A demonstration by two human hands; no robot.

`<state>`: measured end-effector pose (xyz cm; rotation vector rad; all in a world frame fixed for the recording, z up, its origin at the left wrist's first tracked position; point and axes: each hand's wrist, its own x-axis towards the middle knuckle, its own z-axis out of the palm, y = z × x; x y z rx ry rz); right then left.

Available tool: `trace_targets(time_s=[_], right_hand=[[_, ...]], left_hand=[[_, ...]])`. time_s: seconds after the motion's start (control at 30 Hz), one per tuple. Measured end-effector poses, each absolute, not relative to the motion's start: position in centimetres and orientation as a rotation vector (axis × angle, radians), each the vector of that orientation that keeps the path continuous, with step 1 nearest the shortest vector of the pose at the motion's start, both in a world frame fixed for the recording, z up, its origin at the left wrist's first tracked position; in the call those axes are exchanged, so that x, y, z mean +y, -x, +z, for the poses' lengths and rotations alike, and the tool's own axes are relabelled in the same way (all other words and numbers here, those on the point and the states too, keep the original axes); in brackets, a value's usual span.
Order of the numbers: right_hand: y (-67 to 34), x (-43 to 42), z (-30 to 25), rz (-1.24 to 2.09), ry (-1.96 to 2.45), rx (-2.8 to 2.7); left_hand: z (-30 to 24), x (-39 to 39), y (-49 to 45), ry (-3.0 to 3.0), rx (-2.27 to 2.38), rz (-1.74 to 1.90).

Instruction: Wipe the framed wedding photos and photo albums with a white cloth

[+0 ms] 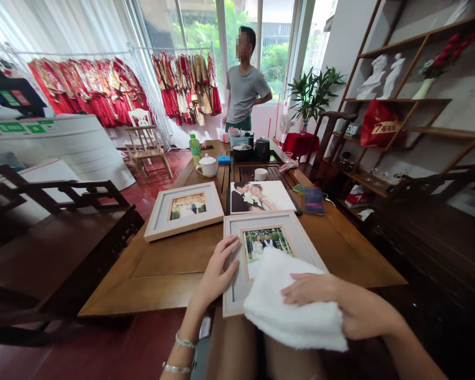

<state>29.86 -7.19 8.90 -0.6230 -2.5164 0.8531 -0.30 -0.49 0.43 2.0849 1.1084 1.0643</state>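
The near picture frame (301,238) is laid at the near edge of the wooden table (158,258). A white cloth (267,311) is pressed on its near right part by the right hand (322,290). The fingers there are held close together; whether the cloth is pinched cannot be told. The frame's left side is touched by the left hand (220,265), with the fingers a little apart. Part of the small photo (266,240) inside is covered by the cloth. A second picture frame (160,208) is set farther left, and a big wedding photo (277,196) is placed just past the near frame. Farther back, a white lidded cup (209,167) is seen, and a grey shirt is worn by a standing person (244,87).
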Motion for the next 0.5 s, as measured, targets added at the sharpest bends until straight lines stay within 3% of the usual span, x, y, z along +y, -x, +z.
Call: trace_targets(time_s=[0.3, 0.5], right_hand=[[-37.9, -8.6, 1.8, -0.198, 1.097, -1.703], [-38.3, -5.7, -2.9, -0.119, 1.401, -1.927]], left_hand=[[-1.2, -0.1, 0.0, -1.406, 1.163, 1.233], [0.3, -2.1, -1.1, -1.076, 1.020, 1.387]])
